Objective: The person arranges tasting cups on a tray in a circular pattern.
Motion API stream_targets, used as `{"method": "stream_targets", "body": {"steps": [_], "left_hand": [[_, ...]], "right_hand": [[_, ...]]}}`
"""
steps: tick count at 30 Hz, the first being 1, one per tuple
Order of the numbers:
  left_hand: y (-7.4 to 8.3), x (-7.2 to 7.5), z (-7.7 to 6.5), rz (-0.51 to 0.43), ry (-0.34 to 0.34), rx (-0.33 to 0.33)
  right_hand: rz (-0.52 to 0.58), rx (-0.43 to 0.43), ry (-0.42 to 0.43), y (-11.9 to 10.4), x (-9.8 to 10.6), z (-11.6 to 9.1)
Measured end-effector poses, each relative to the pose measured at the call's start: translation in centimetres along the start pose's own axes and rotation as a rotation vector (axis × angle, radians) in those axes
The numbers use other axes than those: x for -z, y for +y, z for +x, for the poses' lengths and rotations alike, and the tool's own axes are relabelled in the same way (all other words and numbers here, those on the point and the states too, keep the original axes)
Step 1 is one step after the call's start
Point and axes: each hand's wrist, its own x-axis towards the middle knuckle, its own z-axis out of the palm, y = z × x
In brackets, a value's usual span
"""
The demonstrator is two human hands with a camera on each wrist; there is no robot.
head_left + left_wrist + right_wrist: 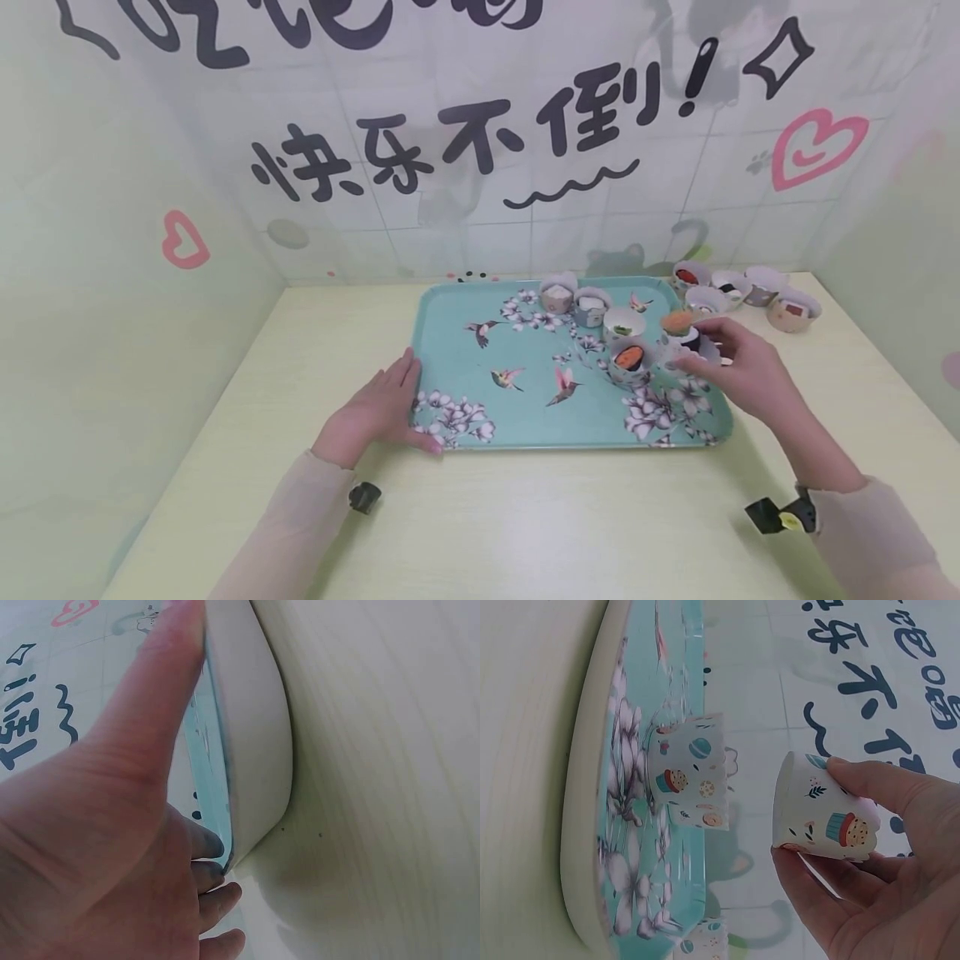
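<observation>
My right hand (738, 362) pinches a white paper baking cup (825, 814) printed with cupcakes, thumb on one side and fingers on the other. A piece of sushi (678, 325) with an orange top and dark band shows at the cup's mouth. The cup is held above the right part of a turquoise tray (450, 333). Just left of it stands a baking cup with orange-topped sushi (628, 360). My left hand (382, 404) rests at the tray's front left corner, fingers extended along the left side and thumb at the front edge.
Behind on the tray are a cup with green filling (624, 325) and two cups with white contents, one blue-grey (591, 310), one pinkish (557, 297). Several more filled cups (793, 310) cluster on the table beyond the tray's back right corner. A printed wall covering (465, 225) rises behind.
</observation>
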Motion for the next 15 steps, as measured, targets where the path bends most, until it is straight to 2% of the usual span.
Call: {"method": "stream_targets", "body": {"steps": [15], "left_hand": [[-0.2, -0.1, 0.1, -0.001, 0.009, -0.01]], "right_hand": [[0.061, 0.016, -0.064, -2.0, -1.6, 0.0]]}}
